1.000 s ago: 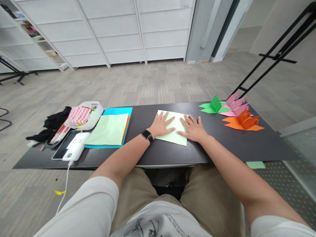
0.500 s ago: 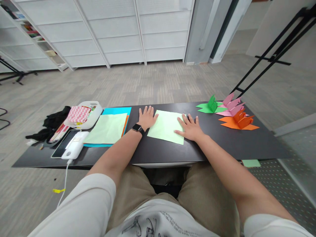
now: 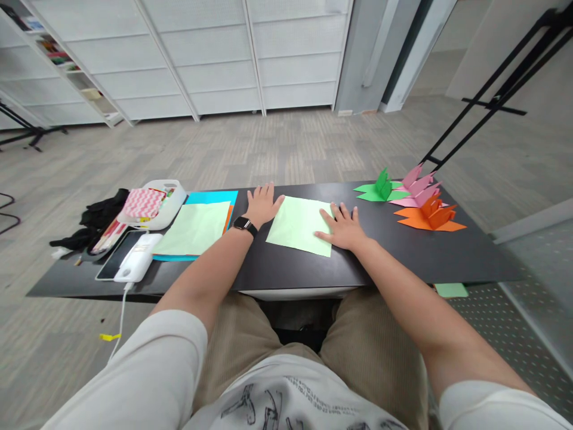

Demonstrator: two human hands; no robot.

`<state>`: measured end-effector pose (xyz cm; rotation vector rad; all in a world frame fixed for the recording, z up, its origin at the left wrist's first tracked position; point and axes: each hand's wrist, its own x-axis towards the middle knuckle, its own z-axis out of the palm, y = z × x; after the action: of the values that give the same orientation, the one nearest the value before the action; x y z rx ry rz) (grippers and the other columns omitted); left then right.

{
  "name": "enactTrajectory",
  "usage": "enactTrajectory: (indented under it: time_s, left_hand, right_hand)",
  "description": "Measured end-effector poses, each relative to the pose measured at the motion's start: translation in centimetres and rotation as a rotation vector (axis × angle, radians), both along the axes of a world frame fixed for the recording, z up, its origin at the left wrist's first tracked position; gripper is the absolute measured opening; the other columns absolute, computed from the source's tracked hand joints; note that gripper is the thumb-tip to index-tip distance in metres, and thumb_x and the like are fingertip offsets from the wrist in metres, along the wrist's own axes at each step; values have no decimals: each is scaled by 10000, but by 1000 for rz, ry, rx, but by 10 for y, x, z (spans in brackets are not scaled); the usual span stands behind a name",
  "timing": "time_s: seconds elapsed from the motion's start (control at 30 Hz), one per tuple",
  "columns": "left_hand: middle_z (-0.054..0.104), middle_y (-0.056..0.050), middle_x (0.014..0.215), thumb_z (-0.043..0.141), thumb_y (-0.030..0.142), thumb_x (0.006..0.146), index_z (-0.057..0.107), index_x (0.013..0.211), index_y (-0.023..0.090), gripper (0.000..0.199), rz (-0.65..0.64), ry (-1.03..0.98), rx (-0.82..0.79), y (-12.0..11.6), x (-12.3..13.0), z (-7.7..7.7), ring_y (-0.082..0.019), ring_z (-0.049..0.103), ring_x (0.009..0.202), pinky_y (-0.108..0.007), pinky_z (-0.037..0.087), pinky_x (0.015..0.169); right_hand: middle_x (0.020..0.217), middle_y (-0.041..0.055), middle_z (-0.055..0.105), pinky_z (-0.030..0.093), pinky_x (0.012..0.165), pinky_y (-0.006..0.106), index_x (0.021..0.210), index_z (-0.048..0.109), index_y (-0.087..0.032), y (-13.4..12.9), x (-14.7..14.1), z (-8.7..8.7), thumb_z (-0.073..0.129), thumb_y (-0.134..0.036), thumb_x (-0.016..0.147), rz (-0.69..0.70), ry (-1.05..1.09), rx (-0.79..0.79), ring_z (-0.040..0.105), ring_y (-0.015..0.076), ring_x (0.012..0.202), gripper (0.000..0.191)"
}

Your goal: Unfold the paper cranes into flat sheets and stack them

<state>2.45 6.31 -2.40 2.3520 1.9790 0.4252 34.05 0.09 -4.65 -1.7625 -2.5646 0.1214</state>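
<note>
A light green paper sheet (image 3: 298, 226) lies flat and slightly turned on the dark table (image 3: 286, 276). At its upper left corner rests my left hand (image 3: 262, 206), fingers spread, mostly on the tabletop with the thumb by the paper's edge; a black watch (image 3: 245, 224) is on that wrist. My right hand (image 3: 344, 228) lies flat with spread fingers over the sheet's right edge, thumb and index finger on the paper. Neither hand holds anything.
On the left are stacked sheets (image 3: 194, 227), a white basket (image 3: 169, 209), a phone (image 3: 119, 257), a white device (image 3: 138, 258) with a cable, and black cloth (image 3: 101, 215). Folded green (image 3: 382, 188), pink (image 3: 418, 188) and orange (image 3: 432, 216) paper shapes stand at right.
My left hand has shifted slightly left, and its thumb is now at the sheet's edge rather than further over it. My right hand stays in nearly the same place.
</note>
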Motion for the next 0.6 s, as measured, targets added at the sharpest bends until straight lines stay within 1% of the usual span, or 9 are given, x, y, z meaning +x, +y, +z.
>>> enactTrajectory:
  time_s: [0.03, 0.07, 0.13, 0.2, 0.23, 0.33, 0.43, 0.5, 0.6]
  left_hand:
    - [344, -214, 1768, 233, 649, 1092, 281, 1727, 135, 818, -70, 6, 25, -6, 4, 3, -431, 296, 1651, -696, 192, 1332]
    - [297, -200, 1792, 232, 626, 1101, 288, 1723, 122, 802, -182, 20, 49, -15, 9, 4, -397, 260, 1673, -624, 192, 1360]
    - [213, -165, 1826, 236, 605, 1112, 274, 1730, 132, 779, -375, 36, 79, -35, 20, 1, -345, 170, 1709, -537, 161, 1389]
    - [197, -136, 1834, 247, 607, 1116, 253, 1742, 182, 757, -529, 60, 27, -53, 30, -8, -320, 148, 1717, -525, 147, 1393]
    - [197, -134, 1834, 263, 623, 1113, 257, 1743, 208, 754, -565, 76, -16, -60, 33, -13, -328, 152, 1716, -545, 146, 1389]
    - [179, -140, 1834, 307, 661, 1104, 290, 1735, 250, 754, -561, 113, -100, -68, 38, -22, -361, 172, 1708, -607, 122, 1375]
    - [156, -166, 1831, 368, 701, 1080, 299, 1736, 238, 806, -549, 137, -170, -65, 39, -18, -400, 175, 1701, -645, 114, 1359]
    - [165, -177, 1828, 405, 706, 1070, 311, 1734, 237, 818, -542, 144, -151, -63, 39, -13, -425, 184, 1694, -667, 110, 1348]
    - [191, -160, 1827, 448, 665, 1074, 337, 1725, 251, 780, -629, 148, -50, -63, 37, -12, -407, 184, 1697, -646, 94, 1356]
  right_hand:
    - [1832, 181, 191, 63, 1274, 816, 1745, 284, -296, 0, 0, 0, 362, -868, 968, -3, -6, -6, 153, 495, 1679, 968]
    - [1835, 176, 183, 64, 1275, 814, 1748, 275, -296, 0, 0, 0, 367, -861, 970, -5, -10, -12, 152, 493, 1680, 965]
    - [1837, 167, 177, 72, 1278, 812, 1750, 268, -294, 0, 0, 0, 383, -842, 976, -6, -13, -14, 153, 487, 1681, 956]
    - [1838, 162, 180, 83, 1280, 810, 1749, 271, -290, 0, 0, -1, 401, -821, 981, -1, -11, -7, 158, 485, 1680, 943]
    - [1837, 161, 182, 89, 1280, 809, 1749, 274, -290, 0, 1, -1, 407, -815, 983, 0, -8, -2, 161, 484, 1680, 937]
    - [1835, 167, 186, 91, 1283, 802, 1746, 283, -292, -1, 1, 0, 393, -820, 989, -6, -8, -5, 175, 478, 1679, 929]
    - [1834, 168, 190, 84, 1290, 790, 1746, 282, -290, -3, -1, 3, 363, -831, 995, -18, -11, -16, 178, 467, 1681, 929]
    - [1837, 160, 184, 75, 1293, 785, 1748, 275, -295, -3, -2, 4, 359, -836, 995, -22, -7, -22, 166, 461, 1685, 931]
    - [1841, 154, 168, 59, 1296, 782, 1749, 274, -292, -3, -3, 5, 354, -836, 996, -26, -3, -31, 149, 456, 1690, 932]
